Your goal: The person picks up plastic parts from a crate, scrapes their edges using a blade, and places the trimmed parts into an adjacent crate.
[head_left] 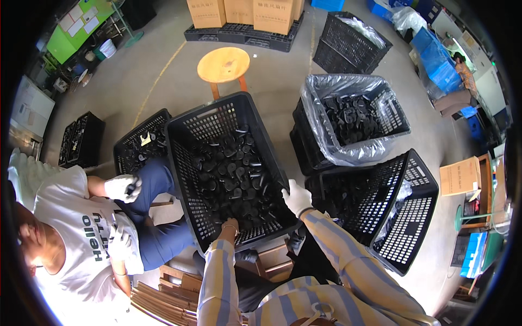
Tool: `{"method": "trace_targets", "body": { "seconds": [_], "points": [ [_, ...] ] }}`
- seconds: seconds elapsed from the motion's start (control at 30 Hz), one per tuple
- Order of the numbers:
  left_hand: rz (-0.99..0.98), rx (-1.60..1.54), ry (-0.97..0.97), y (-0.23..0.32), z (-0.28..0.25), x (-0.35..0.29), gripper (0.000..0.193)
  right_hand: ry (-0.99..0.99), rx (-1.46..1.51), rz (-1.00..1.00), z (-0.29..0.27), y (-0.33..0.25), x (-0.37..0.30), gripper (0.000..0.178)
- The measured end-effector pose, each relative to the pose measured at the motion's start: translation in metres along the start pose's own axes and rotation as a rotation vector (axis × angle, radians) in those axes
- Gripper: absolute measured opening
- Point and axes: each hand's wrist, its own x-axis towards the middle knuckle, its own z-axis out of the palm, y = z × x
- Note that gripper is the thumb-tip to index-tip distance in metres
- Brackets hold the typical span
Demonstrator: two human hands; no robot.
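Note:
A large black plastic crate (213, 120) stands tilted in front of me, filled with small black plastic parts (234, 176), each with a rounded head and a short stem. My right hand (297, 198), in a white glove, grips the crate's right rim with its fingers curled over the edge. Over the near wall, my left hand (231, 224) reaches in at the near edge of the pile. It looks ungloved, and its fingers are too hidden to read. At left sits a co-worker in a white shirt, a small black part (130, 189) in one gloved hand.
Right of the crate stands a plastic-lined crate (321, 136) of black parts; nearer, more black crates (416, 217) lean together. A wooden stool (223, 64) stands beyond. Left are a smaller crate (120, 146) and stacked crates (89, 141). Cartons (272, 19) sit on a black pallet (244, 37).

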Motion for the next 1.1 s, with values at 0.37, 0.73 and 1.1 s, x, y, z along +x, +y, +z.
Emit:
{"method": "trace_targets", "body": {
  "seconds": [0.37, 0.73, 1.1],
  "points": [
    [0.5, -2.243, 0.204, 0.019, -0.092, -0.168, 0.009, -0.093, -0.156, -0.065, -0.013, -0.002, 0.013, 0.038],
    [0.723, -1.811, 0.424, 0.044, -0.089, -0.283, 0.017, -0.845, 1.002, -0.103, -0.127, -0.107, -0.09, 0.016],
    [0.894, -2.003, 0.26, 0.043, -0.1, -0.314, 0.014, -0.582, 0.881, -0.389, -0.161, -0.122, -0.107, 0.01]
  ]
}}
